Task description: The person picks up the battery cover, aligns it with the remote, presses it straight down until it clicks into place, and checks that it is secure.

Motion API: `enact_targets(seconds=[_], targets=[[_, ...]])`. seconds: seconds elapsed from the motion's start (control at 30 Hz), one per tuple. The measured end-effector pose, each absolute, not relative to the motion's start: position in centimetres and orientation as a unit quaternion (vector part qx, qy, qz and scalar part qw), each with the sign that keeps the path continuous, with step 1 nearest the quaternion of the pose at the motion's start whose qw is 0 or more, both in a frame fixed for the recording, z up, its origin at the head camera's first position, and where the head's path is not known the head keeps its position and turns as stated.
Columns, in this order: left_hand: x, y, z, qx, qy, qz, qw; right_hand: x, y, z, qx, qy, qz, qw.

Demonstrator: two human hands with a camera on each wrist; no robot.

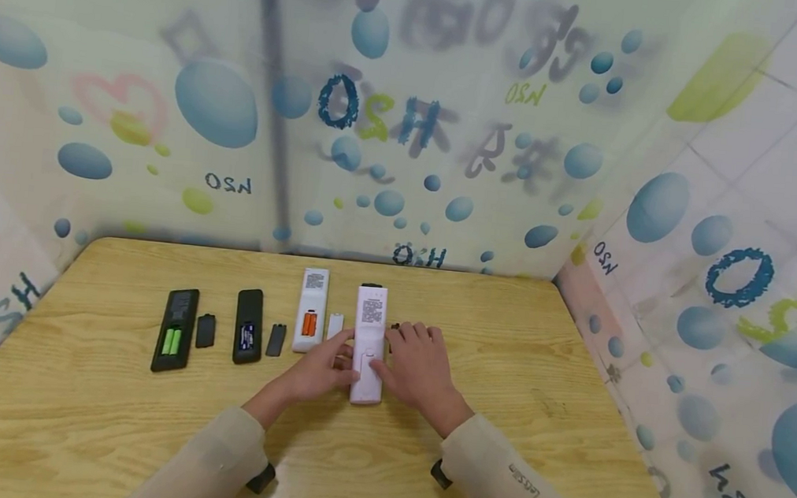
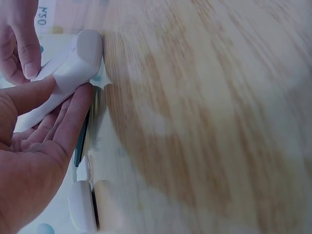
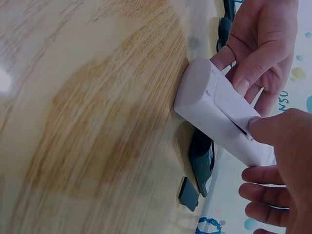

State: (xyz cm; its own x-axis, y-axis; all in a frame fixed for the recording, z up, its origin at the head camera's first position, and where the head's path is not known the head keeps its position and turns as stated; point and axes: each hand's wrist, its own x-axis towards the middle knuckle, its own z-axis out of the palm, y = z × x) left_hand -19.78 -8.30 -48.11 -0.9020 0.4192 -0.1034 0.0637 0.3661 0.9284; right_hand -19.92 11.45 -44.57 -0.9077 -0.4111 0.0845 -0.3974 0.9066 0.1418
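Note:
A white remote control [image 1: 371, 322] is held back side up above the table, tilted in the wrist views. My left hand [image 1: 320, 370] grips its left side, thumb along the edge and fingers beneath. From the right, my right hand [image 1: 422, 366] holds it with the thumb pressing at the end of the battery cover [image 3: 233, 103] and the index finger at the remote's side. A dark gap shows along the cover's edge near that thumb. Partly hidden behind the white remote lies a black remote [image 3: 201, 161], with a small black cover [image 3: 188, 194] beside it.
To the left lie a black remote [image 1: 182, 305] with green batteries, another black remote [image 1: 249, 307] with blue ones, and a white remote [image 1: 314, 297] with orange ones. Loose covers, two black [image 1: 205, 331] and one white [image 1: 336, 324], lie beside them. A patterned wall [image 1: 386, 232] borders the wooden table.

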Motion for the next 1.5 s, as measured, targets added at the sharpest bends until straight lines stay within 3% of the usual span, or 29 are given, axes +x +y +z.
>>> enact_targets(seconds=[1.5], targets=[[-19.74, -8.40, -48.30, 0.149, 0.813, 0.541, 0.158, -20.35, 10.71, -44.42, 0.178, -0.984, 0.011, -0.008]])
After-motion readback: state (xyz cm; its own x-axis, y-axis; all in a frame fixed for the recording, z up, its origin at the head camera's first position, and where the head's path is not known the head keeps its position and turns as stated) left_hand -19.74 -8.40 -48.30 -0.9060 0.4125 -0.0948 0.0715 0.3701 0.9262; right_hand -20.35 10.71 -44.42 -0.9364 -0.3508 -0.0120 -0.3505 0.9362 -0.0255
